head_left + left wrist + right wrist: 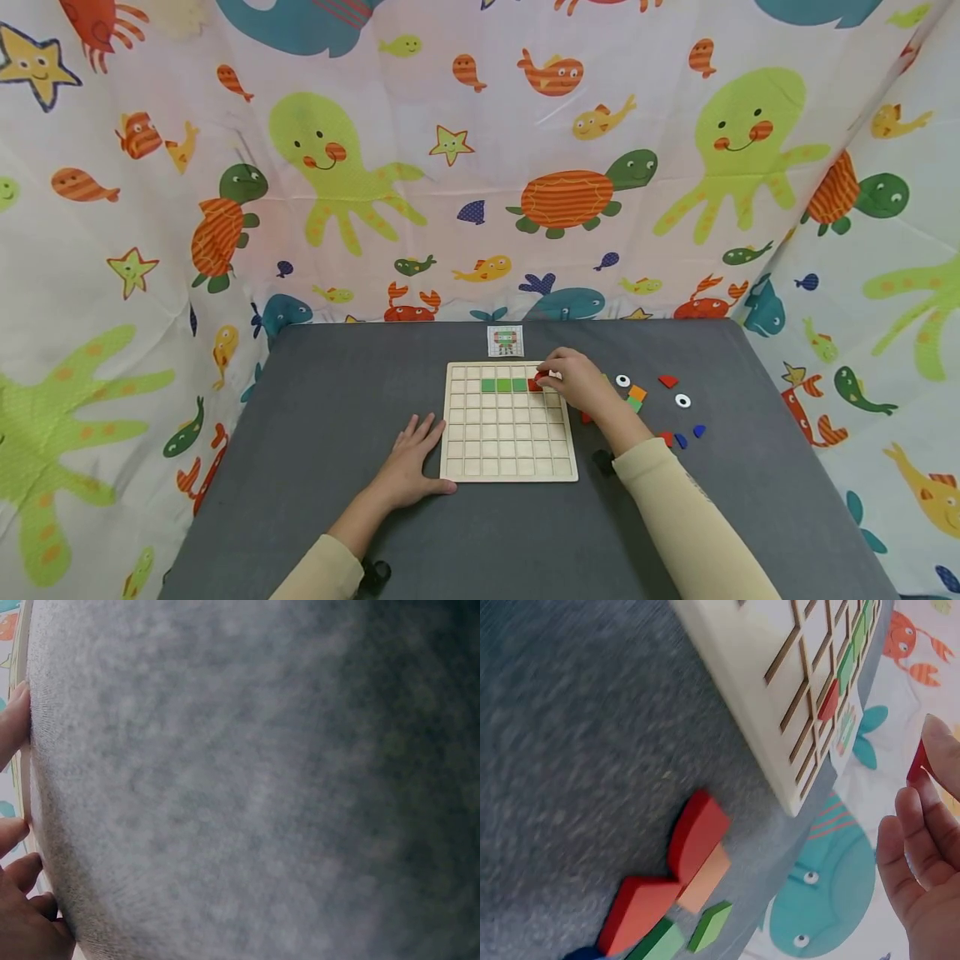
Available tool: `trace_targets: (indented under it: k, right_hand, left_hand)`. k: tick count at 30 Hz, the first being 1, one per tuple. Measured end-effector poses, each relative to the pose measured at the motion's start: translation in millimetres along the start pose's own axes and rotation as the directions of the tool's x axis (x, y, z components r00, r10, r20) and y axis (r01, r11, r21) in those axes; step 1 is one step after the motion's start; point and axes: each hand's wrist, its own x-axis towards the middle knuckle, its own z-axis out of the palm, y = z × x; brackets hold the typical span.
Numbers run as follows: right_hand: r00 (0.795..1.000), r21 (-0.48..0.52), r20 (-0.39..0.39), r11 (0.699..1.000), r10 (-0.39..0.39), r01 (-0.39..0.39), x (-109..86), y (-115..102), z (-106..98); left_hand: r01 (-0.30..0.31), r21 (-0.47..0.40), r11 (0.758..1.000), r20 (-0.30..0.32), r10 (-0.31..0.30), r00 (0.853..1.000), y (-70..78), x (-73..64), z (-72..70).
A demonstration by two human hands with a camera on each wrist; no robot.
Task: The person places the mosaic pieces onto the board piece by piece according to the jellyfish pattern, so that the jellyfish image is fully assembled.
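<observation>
A light wooden grid board (510, 442) lies on the dark grey table, its squares bordered by raised ridges. In its upper rows sit several green squares (504, 385) in a line, with a red piece (829, 700) at the right end of that line. My right hand (579, 382) is over the board's upper right part and pinches another red piece (917, 759) between thumb and fingers. My left hand (405, 471) rests with spread fingers at the board's left edge, thumb by the lower left corner. The left wrist view shows mostly blurred table and some fingertips (15, 724).
Behind the board lies a small picture card (506, 341). To the right are scattered loose pieces: white rings (682, 401), red pieces (697, 838), an orange square (637, 392), green pieces (709, 926) and blue pieces (699, 431). A patterned curtain (465, 192) hangs behind the table.
</observation>
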Motion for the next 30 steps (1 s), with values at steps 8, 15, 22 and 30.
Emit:
trace_targets:
  k: [8, 15, 22, 30]
  right_hand:
    - [0.999, -0.008, 0.018, 0.999, -0.033, 0.033, 7.6, -10, 7]
    - [0.998, -0.004, 0.032, 0.998, -0.057, 0.058, 13.5, -20, 13]
    - [0.994, 0.018, 0.026, 0.995, -0.102, 0.101, 21.4, -31, 16]
    - [0.991, 0.03, 0.063, 0.993, -0.116, 0.114, 34.9, -36, 26]
  left_hand:
    - [-0.004, 0.0, 1.0, 0.0, 0.004, 1.0, 1.1, 0.4, 0.6]
    - [-0.003, -0.001, 1.0, -0.006, 0.003, 1.0, 0.3, -0.7, 1.0]
    - [-0.003, -0.004, 1.0, -0.007, 0.003, 1.0, 0.7, -1.3, 0.5]
    - [0.003, 0.003, 1.0, -0.002, -0.003, 1.0, 0.0, -0.6, 0.8]
